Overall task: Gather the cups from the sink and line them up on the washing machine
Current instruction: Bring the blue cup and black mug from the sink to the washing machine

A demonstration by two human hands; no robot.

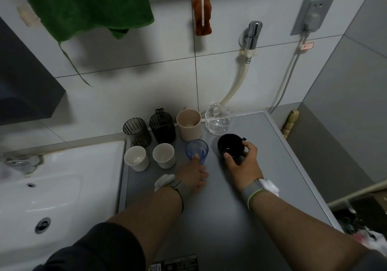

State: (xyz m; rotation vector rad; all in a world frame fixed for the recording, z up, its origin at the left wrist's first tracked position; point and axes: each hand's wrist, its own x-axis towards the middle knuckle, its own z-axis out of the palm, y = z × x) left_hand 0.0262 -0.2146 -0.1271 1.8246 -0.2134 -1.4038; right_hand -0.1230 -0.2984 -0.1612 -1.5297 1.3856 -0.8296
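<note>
Glossy white ceramic sink (62,189), matt grey washing machine (219,218) top, translucent blue plastic cup (196,150).

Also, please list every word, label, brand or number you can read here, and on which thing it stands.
No text here can be read.
Dark label on the washing machine front edge: print too small and blurred.
Red tag on the cable: blurred, no legible print.
Cups, such as the blue cup and black cup: no print visible.

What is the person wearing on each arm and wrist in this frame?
Left arm: dark sleeve pushed above the elbow, thin dark cord bracelet, white wrist-mounted device. Right arm: bare forearm, grey fabric wristband with yellow-green edge carrying a similar white device. Hands ungloved.
</note>
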